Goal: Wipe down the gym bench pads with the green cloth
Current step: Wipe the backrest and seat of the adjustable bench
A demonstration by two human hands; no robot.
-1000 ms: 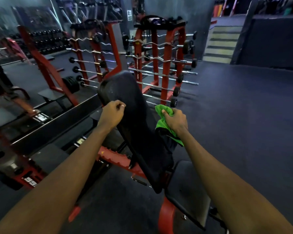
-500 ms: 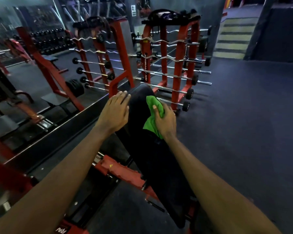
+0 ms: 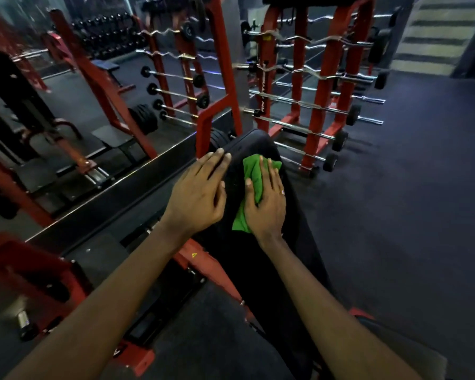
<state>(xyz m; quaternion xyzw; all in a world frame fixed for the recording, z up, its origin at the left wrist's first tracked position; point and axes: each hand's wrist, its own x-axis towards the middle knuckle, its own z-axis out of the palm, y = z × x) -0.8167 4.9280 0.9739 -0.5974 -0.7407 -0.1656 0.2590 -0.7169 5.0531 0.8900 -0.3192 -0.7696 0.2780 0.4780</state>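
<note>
- While the head camera looks down along two bare forearms, a black bench back pad (image 3: 247, 270) runs away from the viewer through the middle of the frame, its rounded top end farthest off.
- Left hand (image 3: 196, 193): laid flat on the pad's upper left edge, fingers straight and close together, holding nothing.
- Right hand (image 3: 266, 204): palm down on the upper part of the pad, just beside the left hand, fingers straight and slightly spread, thumb out to the left.
- Green cloth (image 3: 251, 174): crumpled under the right hand and pressed against the pad; it shows past the fingertips and below the thumb.
- Red bench frame (image 3: 203, 267): beneath the pad, on its left side.
- Red rack (image 3: 316, 105): beyond the pad's top end, holding rows of barbells.
- Dark floor (image 3: 409, 187): to the right, with pale stairs (image 3: 433, 37) at the top right corner.
</note>
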